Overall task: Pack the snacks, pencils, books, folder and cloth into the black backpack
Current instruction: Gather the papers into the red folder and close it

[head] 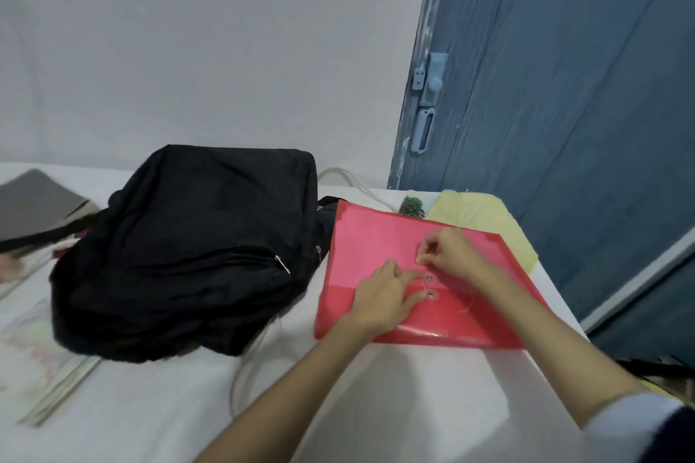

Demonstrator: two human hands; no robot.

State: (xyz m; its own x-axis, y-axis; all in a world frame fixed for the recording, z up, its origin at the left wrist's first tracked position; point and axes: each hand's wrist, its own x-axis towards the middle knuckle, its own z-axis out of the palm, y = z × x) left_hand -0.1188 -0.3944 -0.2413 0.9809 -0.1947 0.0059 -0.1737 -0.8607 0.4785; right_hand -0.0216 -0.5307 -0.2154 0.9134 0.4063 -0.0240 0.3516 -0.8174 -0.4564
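While the black fabric backpack (195, 248) just lies slumped on the white table (376, 398) with its zippers looking closed, both hands are busy with the flat translucent red plastic folder (380, 237) right beside it. So I'd say the folder step is in hand, specifically the string closure on the flap.

The left hand (383, 297) rests on the folder with relaxed, mostly straight fingers, fingertips pressing by the 2 small round buttons (430, 286), so it's loose and not gripping anything. The right hand (451, 252) has its fingers curled in a pinch just above those buttons, and I'm guessing it's holding the thin string (468, 306), though the thread is too fine to be sure. Can't tell if it's being wound or unwound either.

Next move, in my view: finish the tie, then open the backpack, which needs a free hand on a zipper before the folder can slide in.

Hard to make out: a pale yellow cloth (485, 222) sticks out from under the folder's far edge, next to something with a green tree picture (411, 207). At the left edge there's a grey flat book-like thing (34, 203) and blurry pale books (41, 361), cut off by the frame. Snacks and pencils, I can't spot at all.
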